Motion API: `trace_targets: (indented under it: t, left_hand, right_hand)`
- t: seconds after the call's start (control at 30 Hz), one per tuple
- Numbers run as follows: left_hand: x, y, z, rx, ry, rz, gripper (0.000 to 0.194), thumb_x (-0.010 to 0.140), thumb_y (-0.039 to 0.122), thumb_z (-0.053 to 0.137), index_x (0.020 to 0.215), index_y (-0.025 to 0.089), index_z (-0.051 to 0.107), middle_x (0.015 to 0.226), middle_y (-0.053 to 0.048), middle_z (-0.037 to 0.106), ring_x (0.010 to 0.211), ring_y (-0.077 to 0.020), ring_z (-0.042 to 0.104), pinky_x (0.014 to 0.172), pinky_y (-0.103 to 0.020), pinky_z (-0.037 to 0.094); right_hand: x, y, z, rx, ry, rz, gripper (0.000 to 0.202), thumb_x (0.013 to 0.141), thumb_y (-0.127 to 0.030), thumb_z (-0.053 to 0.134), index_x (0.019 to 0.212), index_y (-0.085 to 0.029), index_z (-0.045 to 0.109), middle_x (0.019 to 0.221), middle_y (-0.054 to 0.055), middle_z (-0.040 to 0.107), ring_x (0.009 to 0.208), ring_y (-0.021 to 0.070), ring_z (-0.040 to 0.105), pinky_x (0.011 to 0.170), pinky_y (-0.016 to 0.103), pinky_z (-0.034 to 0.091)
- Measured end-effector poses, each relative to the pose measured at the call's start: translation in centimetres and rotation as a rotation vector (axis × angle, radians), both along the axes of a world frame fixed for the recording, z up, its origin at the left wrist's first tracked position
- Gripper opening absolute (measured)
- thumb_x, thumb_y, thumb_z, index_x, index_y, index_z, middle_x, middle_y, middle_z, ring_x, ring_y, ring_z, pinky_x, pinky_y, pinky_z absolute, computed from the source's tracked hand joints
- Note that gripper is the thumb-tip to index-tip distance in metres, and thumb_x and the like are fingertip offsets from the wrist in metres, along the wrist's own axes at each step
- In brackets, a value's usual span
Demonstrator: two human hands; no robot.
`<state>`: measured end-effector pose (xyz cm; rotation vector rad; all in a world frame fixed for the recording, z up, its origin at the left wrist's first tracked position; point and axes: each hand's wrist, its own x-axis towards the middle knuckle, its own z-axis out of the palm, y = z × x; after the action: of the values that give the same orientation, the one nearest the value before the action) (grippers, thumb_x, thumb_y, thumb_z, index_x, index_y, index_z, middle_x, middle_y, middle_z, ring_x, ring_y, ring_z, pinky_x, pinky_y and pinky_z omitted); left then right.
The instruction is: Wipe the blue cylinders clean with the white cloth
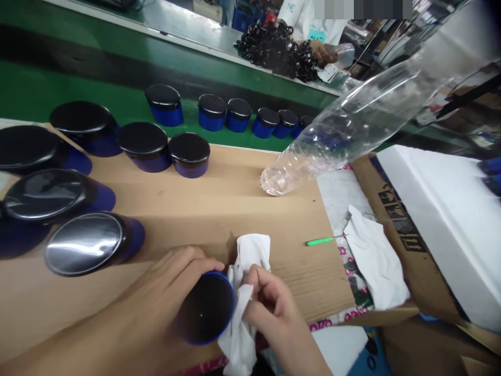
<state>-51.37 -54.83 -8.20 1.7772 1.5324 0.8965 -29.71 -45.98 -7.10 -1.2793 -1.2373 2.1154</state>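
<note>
My left hand wraps around a blue cup-shaped container, whose dark round opening faces up toward me. Fingers of my right hand pinch a crumpled white cloth, which lies against the container's right side. Part of the cloth hangs down below that hand. Left of my hands stand several blue containers with glossy black tops, the nearest container leaning in the wide view. A green-handled tool with a thin metal shaft lies on the cardboard to the right.
A clear plastic bottle-like tube slants across the upper right. Beside it are a cardboard box with white foam and another white cloth. More containers line the green conveyor. A person stands behind black parts.
</note>
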Motion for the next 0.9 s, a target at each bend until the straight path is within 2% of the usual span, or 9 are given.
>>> trace_targets:
  t: [0.13, 0.23, 0.33, 0.37, 0.47, 0.57, 0.7, 0.83, 0.9]
  left_hand:
    - [0.0, -0.2, 0.4, -0.029, 0.027, -0.068, 0.059, 0.095, 0.019, 0.073, 0.147, 0.042, 0.053, 0.131, 0.003, 0.074, 0.116, -0.0177, 0.078, 0.096, -0.024, 0.068]
    - [0.0, 0.0, 0.9, -0.027, 0.034, -0.053, 0.057, 0.096, 0.018, 0.072, 0.145, 0.037, 0.052, 0.137, -0.001, 0.074, 0.123, -0.0213, 0.077, 0.102, -0.031, 0.069]
    - [0.1, 0.0, 0.9, -0.018, 0.039, -0.032, 0.052, 0.096, 0.023, 0.079, 0.14, 0.033, 0.053, 0.135, -0.004, 0.074, 0.121, -0.0239, 0.077, 0.101, -0.035, 0.069]
    - [0.1, 0.0, 0.8, -0.013, 0.036, -0.032, 0.05, 0.096, 0.024, 0.079, 0.139, 0.033, 0.054, 0.134, -0.003, 0.074, 0.12, -0.0234, 0.077, 0.099, -0.034, 0.069]
    - [0.4, 0.3, 0.6, 0.008, 0.024, -0.047, 0.047, 0.097, 0.025, 0.078, 0.137, 0.033, 0.054, 0.132, 0.0, 0.074, 0.12, -0.0212, 0.076, 0.097, -0.031, 0.065]
    - [0.5, 0.6, 0.2, 0.043, 0.008, -0.029, 0.04, 0.103, 0.035, 0.075, 0.136, 0.035, 0.053, 0.129, 0.003, 0.074, 0.118, -0.0194, 0.076, 0.096, -0.03, 0.062]
    - [0.2, 0.8, -0.1, 0.051, -0.005, -0.052, 0.041, 0.105, 0.041, 0.074, 0.139, 0.036, 0.052, 0.134, 0.002, 0.072, 0.121, -0.0204, 0.074, 0.098, -0.031, 0.06]
    - [0.0, 0.7, -0.3, 0.077, -0.018, -0.066, 0.042, 0.104, 0.041, 0.078, 0.137, 0.034, 0.052, 0.131, 0.0, 0.073, 0.12, -0.0222, 0.075, 0.097, -0.034, 0.061]
    - [0.0, 0.8, -0.7, 0.098, -0.029, -0.061, 0.046, 0.101, 0.042, 0.079, 0.138, 0.033, 0.053, 0.136, -0.003, 0.074, 0.126, -0.0261, 0.075, 0.101, -0.038, 0.062]
  right_hand:
    - [-1.1, 0.6, -1.1, 0.166, 0.037, -0.094, 0.025, 0.093, -0.04, 0.081, 0.081, -0.024, 0.067, 0.068, -0.006, 0.057, 0.06, 0.0116, 0.048, 0.055, 0.021, 0.041]
    - [-2.2, 0.5, -0.9, 0.367, 0.064, -0.102, 0.007, 0.098, -0.03, 0.081, 0.092, -0.028, 0.085, 0.09, 0.0, 0.079, 0.08, 0.0146, 0.071, 0.073, 0.023, 0.057]
    - [-1.9, -0.3, -0.4, 0.561, 0.092, -0.021, 0.031, 0.091, -0.014, 0.083, 0.104, -0.039, 0.094, 0.115, 0.0, 0.089, 0.105, 0.017, 0.083, 0.099, 0.025, 0.063]
    - [-1.4, -0.8, -0.4, 0.606, 0.092, -0.002, 0.038, 0.09, -0.011, 0.084, 0.109, -0.043, 0.093, 0.119, -0.001, 0.089, 0.109, 0.0167, 0.084, 0.102, 0.024, 0.064]
    - [0.5, -2.0, -0.6, 0.724, 0.015, -0.024, 0.04, 0.097, -0.014, 0.082, 0.118, -0.047, 0.09, 0.124, -0.005, 0.089, 0.109, 0.0134, 0.086, 0.097, 0.019, 0.067]
    - [1.9, -2.1, -0.9, 0.825, -0.081, -0.097, 0.033, 0.101, -0.014, 0.077, 0.113, -0.043, 0.09, 0.116, -0.008, 0.089, 0.102, 0.0098, 0.086, 0.093, 0.015, 0.067]
    - [1.1, -0.6, -1.3, 0.946, -0.098, -0.16, 0.027, 0.1, -0.012, 0.077, 0.107, -0.037, 0.086, 0.112, -0.006, 0.084, 0.103, 0.0079, 0.082, 0.091, 0.013, 0.065]
    - [-1.1, -1.0, -2.5, 1.075, -0.079, -0.127, 0.018, 0.103, -0.017, 0.071, 0.109, -0.033, 0.078, 0.122, -0.003, 0.076, 0.114, 0.0118, 0.077, 0.103, 0.025, 0.064]
    - [-2.1, -2.1, -2.9, 1.15, -0.082, -0.097, 0.016, 0.105, -0.018, 0.069, 0.108, -0.032, 0.075, 0.137, -0.002, 0.069, 0.133, 0.0139, 0.066, 0.12, 0.03, 0.054]
